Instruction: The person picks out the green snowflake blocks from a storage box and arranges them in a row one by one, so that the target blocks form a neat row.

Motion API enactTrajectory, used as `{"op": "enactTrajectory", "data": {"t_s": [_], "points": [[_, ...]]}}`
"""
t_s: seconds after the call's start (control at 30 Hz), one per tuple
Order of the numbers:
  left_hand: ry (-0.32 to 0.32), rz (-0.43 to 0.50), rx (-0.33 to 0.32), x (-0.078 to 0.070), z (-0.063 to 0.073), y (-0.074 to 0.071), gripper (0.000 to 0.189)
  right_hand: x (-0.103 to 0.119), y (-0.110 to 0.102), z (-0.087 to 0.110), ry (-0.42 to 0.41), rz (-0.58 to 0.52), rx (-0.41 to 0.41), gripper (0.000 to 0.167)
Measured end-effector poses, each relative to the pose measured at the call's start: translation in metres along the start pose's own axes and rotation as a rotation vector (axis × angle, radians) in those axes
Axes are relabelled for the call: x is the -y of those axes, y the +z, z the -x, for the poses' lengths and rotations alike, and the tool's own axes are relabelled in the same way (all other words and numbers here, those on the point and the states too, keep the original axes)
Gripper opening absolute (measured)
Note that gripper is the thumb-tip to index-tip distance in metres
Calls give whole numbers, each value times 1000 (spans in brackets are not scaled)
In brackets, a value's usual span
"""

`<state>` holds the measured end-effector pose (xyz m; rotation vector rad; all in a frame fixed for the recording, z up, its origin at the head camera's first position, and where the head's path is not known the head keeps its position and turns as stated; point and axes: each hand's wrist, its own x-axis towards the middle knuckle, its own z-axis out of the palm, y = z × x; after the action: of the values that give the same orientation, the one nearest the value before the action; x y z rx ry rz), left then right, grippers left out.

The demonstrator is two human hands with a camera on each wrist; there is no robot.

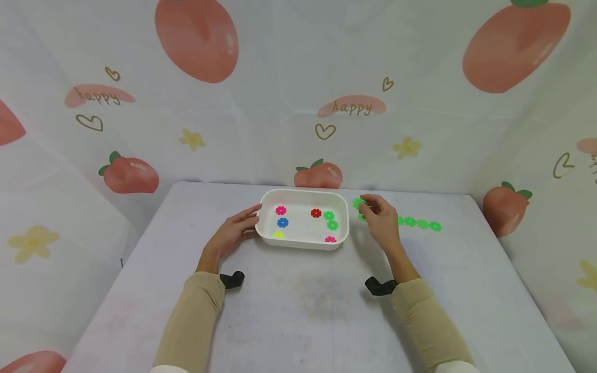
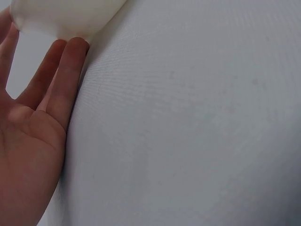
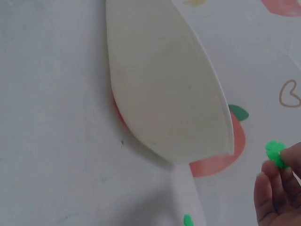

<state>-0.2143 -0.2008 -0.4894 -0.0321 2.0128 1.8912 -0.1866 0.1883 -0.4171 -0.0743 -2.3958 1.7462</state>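
My right hand [image 1: 383,223] pinches a green flower-shaped plastic disc [image 1: 358,203] between thumb and fingers, just right of the white tray [image 1: 303,244]. The right wrist view shows this green disc [image 3: 274,150] at the fingertips, partly covered by the thumb. Below it in the head view, another small piece [image 1: 361,217] with green and red on it is mostly hidden by the hand. My left hand [image 1: 231,233] touches the tray's left end with extended fingers; in the left wrist view the fingertips [image 2: 77,47] press against its outer wall.
Inside the tray lie a blue disc [image 1: 282,222], a dark red disc [image 1: 316,213], a yellow disc [image 1: 278,235], pink discs [image 1: 281,210] and green discs [image 1: 332,225]. A row of green discs [image 1: 422,224] runs rightward from behind my right hand. A printed cloth [image 1: 261,103] hangs behind the table.
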Motion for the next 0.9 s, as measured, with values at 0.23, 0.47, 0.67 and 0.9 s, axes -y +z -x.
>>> {"op": "enactTrajectory", "data": {"t_s": [0.23, 0.47, 0.67, 0.9], "points": [[-14, -1, 4, 0, 1, 1, 54, -15, -13, -4, 71, 6, -52, 31], [-12, -1, -5, -1, -1, -1, 54, -60, -31, -27, 81, 0, -70, 35], [-14, 1, -3, -1, -1, 0, 55, -68, -47, -34, 85, 1, -109, 35], [-17, 2, -9, -1, -2, -2, 53, -75, -67, -37, 145, 83, -130, 36]]}}
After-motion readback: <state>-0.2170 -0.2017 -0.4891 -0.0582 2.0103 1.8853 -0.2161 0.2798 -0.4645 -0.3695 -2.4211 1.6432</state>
